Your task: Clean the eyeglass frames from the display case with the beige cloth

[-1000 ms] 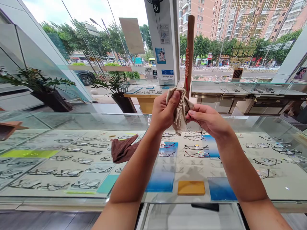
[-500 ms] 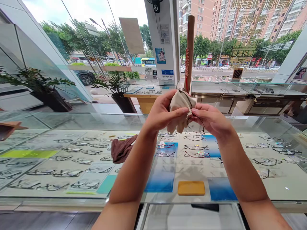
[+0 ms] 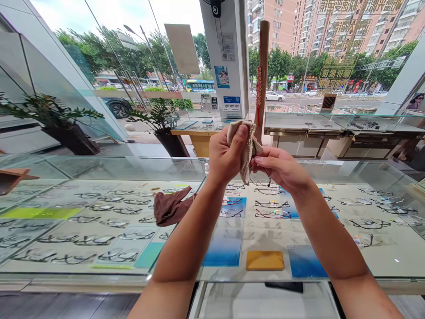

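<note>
Mid-frame, the left hand (image 3: pixel 227 157), shut tight on the beige cloth (image 3: pixel 247 153), has slid back up the thin glasses (image 3: pixel 267 178) pinched by the right hand (image 3: pixel 280 168): still wiping.

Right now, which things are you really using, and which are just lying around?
In use: beige cloth in the left hand; thin-framed glasses in the right hand.
Lying about: brown cloth, orange pad, displayed glasses, potted plants.
</note>
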`<state>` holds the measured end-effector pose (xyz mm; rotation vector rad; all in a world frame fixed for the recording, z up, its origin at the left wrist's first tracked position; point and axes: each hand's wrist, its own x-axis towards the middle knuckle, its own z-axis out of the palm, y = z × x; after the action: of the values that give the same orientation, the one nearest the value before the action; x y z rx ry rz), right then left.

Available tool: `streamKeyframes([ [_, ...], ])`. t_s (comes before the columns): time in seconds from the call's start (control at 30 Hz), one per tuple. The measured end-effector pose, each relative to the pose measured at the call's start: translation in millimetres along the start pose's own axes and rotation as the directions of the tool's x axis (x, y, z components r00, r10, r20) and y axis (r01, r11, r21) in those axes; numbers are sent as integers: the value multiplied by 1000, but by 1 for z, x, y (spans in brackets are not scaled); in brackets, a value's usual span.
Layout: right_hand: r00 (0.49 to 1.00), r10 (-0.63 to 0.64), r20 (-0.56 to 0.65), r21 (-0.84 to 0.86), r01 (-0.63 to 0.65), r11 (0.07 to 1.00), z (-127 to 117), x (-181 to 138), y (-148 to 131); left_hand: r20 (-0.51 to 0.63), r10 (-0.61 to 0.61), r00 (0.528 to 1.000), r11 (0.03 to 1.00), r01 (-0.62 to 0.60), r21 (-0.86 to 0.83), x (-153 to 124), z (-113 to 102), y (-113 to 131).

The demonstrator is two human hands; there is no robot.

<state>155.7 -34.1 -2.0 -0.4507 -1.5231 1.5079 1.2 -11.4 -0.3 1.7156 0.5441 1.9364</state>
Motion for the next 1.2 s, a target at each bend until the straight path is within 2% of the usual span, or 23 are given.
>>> streamKeyframes([
  [0.1,999,-34,-19,-49,33,998,-2,-1,-3,79,-161,984,983,167,-78,5,-6,-1],
  [0.2,996,-27,-84,-34,24,999,-8,0,-4,143,-337,931,923,356,-147,12,-12,-1],
  [0.3,991,-11,-137,51,18,999,-15,3,-3,184,-434,882,864,465,-194,17,-16,-4],
  [0.47,968,-13,-252,131,48,990,-22,7,-1,192,-459,867,824,496,-273,18,-18,-7],
  [0.73,922,-100,-373,47,126,991,-34,5,-9,173,-496,851,770,523,-365,22,-22,-17],
  [0.83,890,-182,-418,-59,173,983,-37,4,-11,204,-502,841,752,540,-378,25,-25,-22],
  [0.9,859,-293,-420,-253,199,947,-36,3,-11,229,-491,841,754,542,-371,24,-24,-22],
  [0.97,819,-435,-375,-534,193,823,-32,3,-8,266,-481,835,755,549,-358,22,-20,-18],
  [1.0,799,-501,-332,-679,167,715,-29,3,-6,286,-479,830,751,556,-355,20,-17,-15],
  [1.07,774,-589,-233,-897,63,438,-21,3,1,312,-484,818,735,573,-362,16,-9,-10],
  [1.13,780,-603,-165,-981,-66,183,-12,4,9,299,-490,818,726,574,-380,12,-1,-6],
  [1.2,810,-573,-124,-991,-133,27,-4,5,17,267,-487,831,730,556,-399,9,5,-5],
])
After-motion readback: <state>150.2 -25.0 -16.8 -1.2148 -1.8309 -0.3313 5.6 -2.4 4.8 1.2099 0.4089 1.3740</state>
